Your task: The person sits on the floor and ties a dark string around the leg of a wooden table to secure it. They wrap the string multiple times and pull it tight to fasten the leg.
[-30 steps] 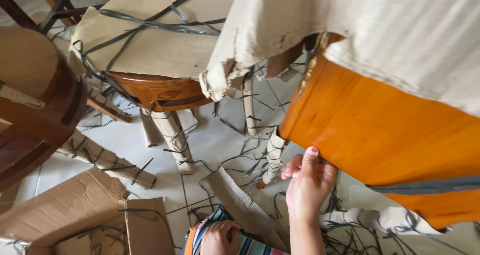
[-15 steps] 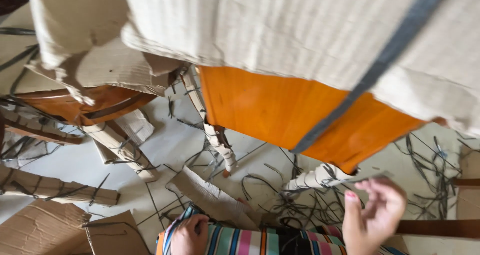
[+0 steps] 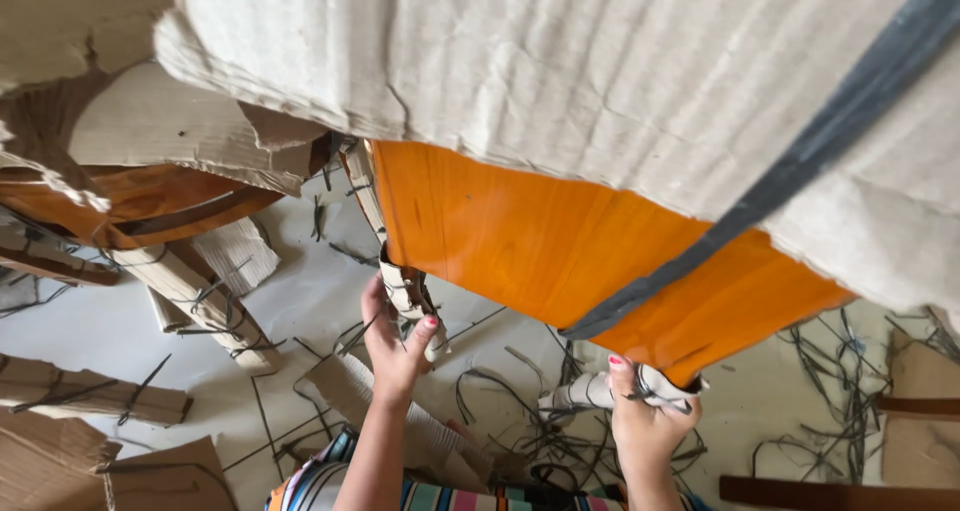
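Observation:
An orange wooden chair seat tilts overhead, partly covered by torn corrugated cardboard wrapping with a dark strap across it. My left hand is closed around one cardboard-wrapped chair leg under the seat's left edge. My right hand grips a second wrapped leg below the seat's lower corner. Both legs are bound with thin dark straps.
A second wrapped wooden chair stands at left with its wrapped legs on the pale floor. Loose cardboard pieces lie at bottom left. Cut dark straps litter the floor at right, beside a wooden bar.
My left hand has risen from beside my striped clothing and taken hold of the wrapped leg. My right hand has closed on the other leg. The chair seat now fills more of the view.

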